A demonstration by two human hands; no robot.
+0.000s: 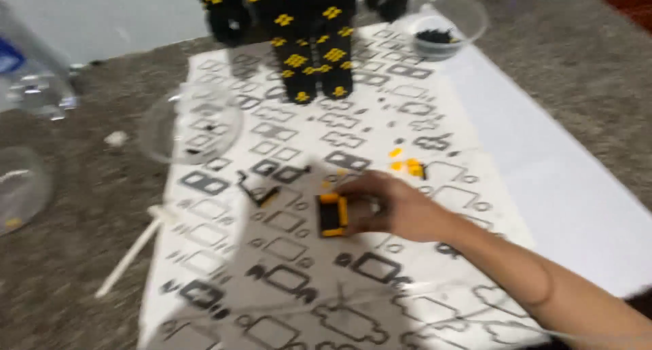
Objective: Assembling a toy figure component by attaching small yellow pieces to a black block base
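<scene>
A small black and yellow block assembly [333, 215] is pinched at its right side by the fingertips [360, 211] of the right hand [397, 207], the fingers closed together on it. The piece is held just above or on the white instruction sheet printed with black part outlines [299, 289], near the sheet's middle; whether it touches the paper cannot be told because of blur. The forearm is stretched in from the lower right corner of the view. The left hand is not seen.

Just beyond the knuckles, toward the sheet's right edge, a few loose small yellow bricks [406, 164] are scattered. To the left of the held piece a thin black angled part [257, 192] lies on the sheet. At the sheet's left edge a clear round plastic bowl [190, 124] is set half on the paper and half on the mottled grey-brown surface [88, 207]. A white stick-like tool [132, 251] lies slanted beside the sheet's lower left edge. At the far edge of the sheet a tall black figure built of bricks with yellow patches [309, 41] stands upright. Near the far right corner a second clear bowl holding small black pieces [441, 24] is placed. A plain white sheet [570, 187] lies along the right edge.
</scene>
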